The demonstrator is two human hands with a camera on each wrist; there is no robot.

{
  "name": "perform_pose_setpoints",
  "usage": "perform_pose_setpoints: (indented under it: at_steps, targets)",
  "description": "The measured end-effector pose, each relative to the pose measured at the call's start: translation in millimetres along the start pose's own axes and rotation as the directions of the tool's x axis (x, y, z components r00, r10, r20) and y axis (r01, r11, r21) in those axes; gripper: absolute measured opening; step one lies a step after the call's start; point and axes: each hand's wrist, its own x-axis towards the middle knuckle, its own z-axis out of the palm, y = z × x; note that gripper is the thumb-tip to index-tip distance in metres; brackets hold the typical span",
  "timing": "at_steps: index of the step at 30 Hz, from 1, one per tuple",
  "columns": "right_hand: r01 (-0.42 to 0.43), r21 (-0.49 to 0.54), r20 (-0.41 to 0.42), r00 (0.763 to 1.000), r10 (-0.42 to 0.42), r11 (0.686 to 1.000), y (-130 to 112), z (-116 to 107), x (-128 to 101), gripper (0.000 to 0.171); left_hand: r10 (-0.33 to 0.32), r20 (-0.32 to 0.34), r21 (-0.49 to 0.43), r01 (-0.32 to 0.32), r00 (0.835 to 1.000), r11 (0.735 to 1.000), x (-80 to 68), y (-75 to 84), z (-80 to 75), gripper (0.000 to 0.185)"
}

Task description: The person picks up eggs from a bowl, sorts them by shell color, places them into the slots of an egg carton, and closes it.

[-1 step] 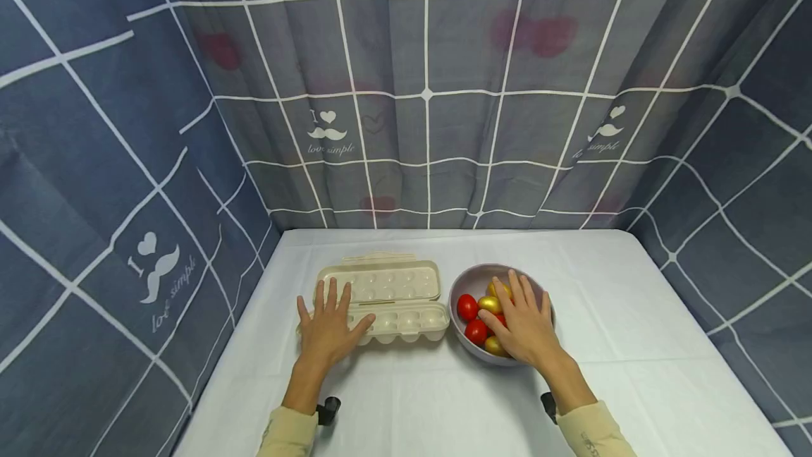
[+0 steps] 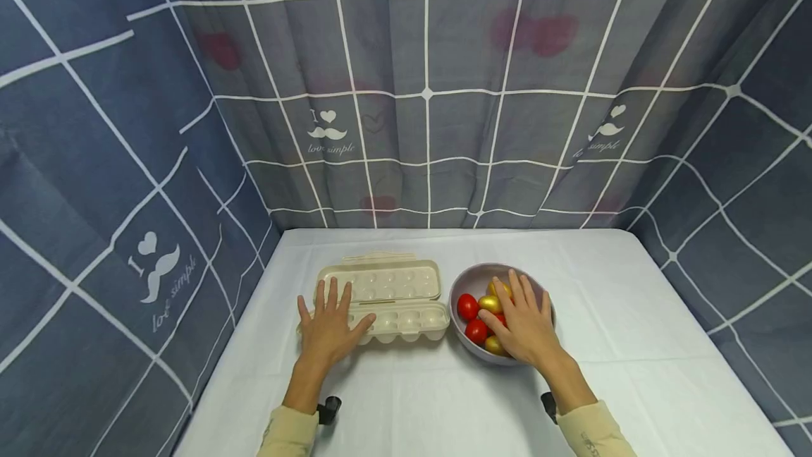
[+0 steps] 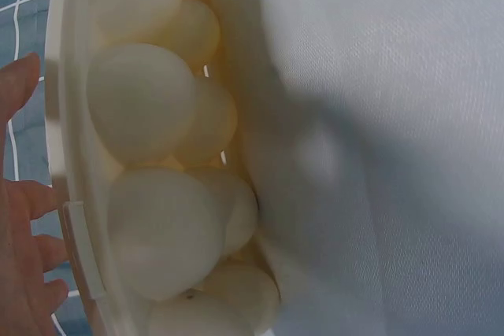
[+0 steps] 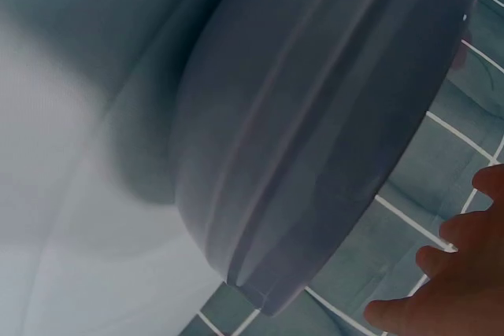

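Far left of the head view: blue checked curtain (image 2: 95, 182) with white grid lines, wrapping round behind the white table (image 2: 406, 400). Lower left of centre: left hand (image 2: 328, 326), fingers spread flat, palm down on the left end of the egg carton (image 2: 406, 302). Thumb points right along the front row of cups. Carton is beige, lid open and lying flat behind the tray, cups look empty. Left wrist view shows the carton (image 3: 157, 163) from below, the rounded cup bottoms filling the left half of the frame, and the fingers (image 3: 24, 257) at the left edge.

Just right of the carton, nearly touching it: grey bowl (image 2: 466, 281) with red eggs (image 2: 467, 307) and gold eggs (image 2: 490, 303) inside. Right hand (image 2: 523, 326) lies over the bowl's right half, fingers extended and slightly apart, resting on the eggs. It probably grips nothing, though the palm hides what lies under it. Right wrist view is mostly the bowl's outer wall (image 4: 315, 116), blurry, with fingertips (image 4: 465, 257) at lower right. Cream sleeves (image 2: 288, 436) at the bottom edge.
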Motion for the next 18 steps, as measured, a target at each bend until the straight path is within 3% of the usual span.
perform_pose_setpoints:
  at_steps: [18]
  targets:
    - [0.022,0.032,-0.013,1.000,-0.022,0.999,0.4,5.6,1.0,0.075,-0.012,0.006,0.009,0.012,1.000,1.000,-0.4,-5.2,5.6,0.090]
